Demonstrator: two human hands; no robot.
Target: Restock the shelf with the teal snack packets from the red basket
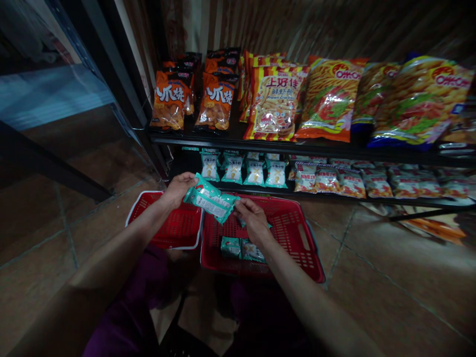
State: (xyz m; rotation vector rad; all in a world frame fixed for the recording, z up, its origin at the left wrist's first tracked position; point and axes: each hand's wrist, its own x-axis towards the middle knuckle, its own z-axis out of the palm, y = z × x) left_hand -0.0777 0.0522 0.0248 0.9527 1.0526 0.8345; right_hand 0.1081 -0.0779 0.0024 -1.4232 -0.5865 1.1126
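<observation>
A small teal snack bag (211, 199) is held between both hands, its printed back label facing me. My left hand (180, 188) pinches its upper left end, and my right hand (253, 218) grips the right end. Below them stands a red shopping basket (293, 233) with several teal snack packets (253, 250) lying in it; my right hand and forearm hide part of these. A second red basket (163, 223) sits to the left, partly covered by my left forearm.
Just beyond the baskets, the low shelf holds rows of teal bags (233, 168) and red-and-white bags (351, 183). Larger orange-black bags (215, 104), prawn cracker bags (275, 104) and noodle-pictured bags (329, 99) stand on the shelf above. A dark shelf post (122, 74) rises at left.
</observation>
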